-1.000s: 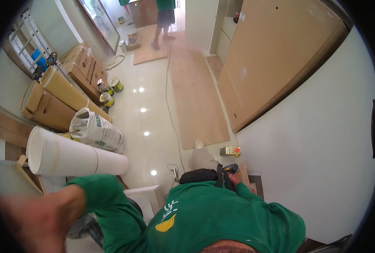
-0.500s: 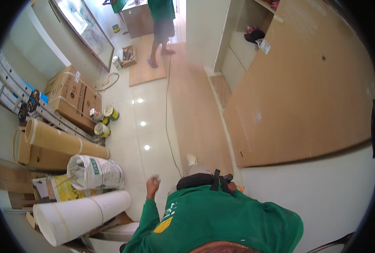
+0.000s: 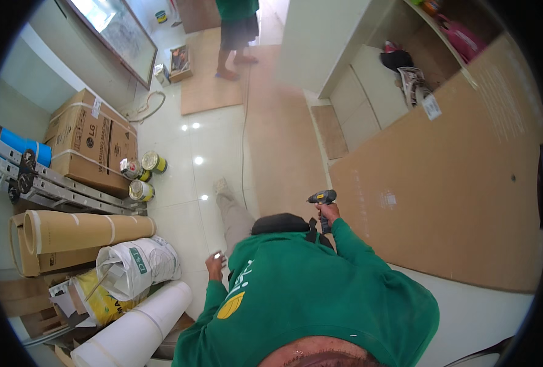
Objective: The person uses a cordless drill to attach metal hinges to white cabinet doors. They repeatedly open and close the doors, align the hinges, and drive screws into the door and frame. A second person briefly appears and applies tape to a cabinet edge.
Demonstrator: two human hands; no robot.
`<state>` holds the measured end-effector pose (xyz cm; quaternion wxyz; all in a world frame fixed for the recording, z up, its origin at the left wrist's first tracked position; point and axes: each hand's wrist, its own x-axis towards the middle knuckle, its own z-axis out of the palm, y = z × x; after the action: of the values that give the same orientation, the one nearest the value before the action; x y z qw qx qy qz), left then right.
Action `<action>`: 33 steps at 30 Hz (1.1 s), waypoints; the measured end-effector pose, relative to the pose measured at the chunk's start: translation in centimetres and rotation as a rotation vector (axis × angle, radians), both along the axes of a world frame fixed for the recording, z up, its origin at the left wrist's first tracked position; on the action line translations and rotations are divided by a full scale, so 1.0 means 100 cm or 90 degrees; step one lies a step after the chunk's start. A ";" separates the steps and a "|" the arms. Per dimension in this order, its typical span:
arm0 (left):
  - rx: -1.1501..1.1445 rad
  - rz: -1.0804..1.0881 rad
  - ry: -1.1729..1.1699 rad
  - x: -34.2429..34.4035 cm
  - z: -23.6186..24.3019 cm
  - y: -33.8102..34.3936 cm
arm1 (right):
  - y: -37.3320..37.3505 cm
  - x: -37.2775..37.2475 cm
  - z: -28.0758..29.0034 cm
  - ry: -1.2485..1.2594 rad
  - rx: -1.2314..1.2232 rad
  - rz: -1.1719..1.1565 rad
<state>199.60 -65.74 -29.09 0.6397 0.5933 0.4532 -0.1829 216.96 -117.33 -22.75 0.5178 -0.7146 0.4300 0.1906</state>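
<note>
In my right hand (image 3: 329, 213) is a cordless drill (image 3: 324, 196), held by its handle with the fingers wrapped round it. Its nose points left, and the strap of a black waist bag (image 3: 280, 224) hangs close by. My left hand (image 3: 215, 266) hangs low at my left side with its fingers curled. Something small and whitish shows at those fingers, too small to name. To the right of the drill leans a large brown board (image 3: 430, 183). My left leg (image 3: 233, 214) is stretched forward over the tiles.
Paint cans (image 3: 141, 190), a strapped carton (image 3: 91, 137), a ladder (image 3: 69, 194), a brown roll (image 3: 94, 230), a white sack (image 3: 152, 260) and a white roll (image 3: 134, 324) line the left. A cable (image 3: 244, 153) crosses the floor. Ahead, a person (image 3: 238, 30) in dark shorts stands near a toolbox (image 3: 180, 63).
My right hand has come up and forward from beside my waist, bringing the drill into full view. My left leg has stepped forward, and the surroundings have drawn nearer.
</note>
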 end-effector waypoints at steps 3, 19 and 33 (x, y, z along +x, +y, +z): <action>0.025 -0.005 -0.030 0.090 -0.013 0.040 | 0.028 0.038 -0.018 0.016 0.020 -0.042; 0.063 -0.146 -0.136 0.572 0.034 0.250 | 0.215 0.221 -0.035 0.127 -0.064 0.062; 0.041 -0.131 -0.064 0.813 0.005 0.250 | 0.247 0.499 -0.031 0.234 -0.067 -0.071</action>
<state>280.91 -40.78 -28.60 0.6201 0.6652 0.3630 -0.2030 266.90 -92.60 -25.84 0.4020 -0.6693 0.5653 0.2661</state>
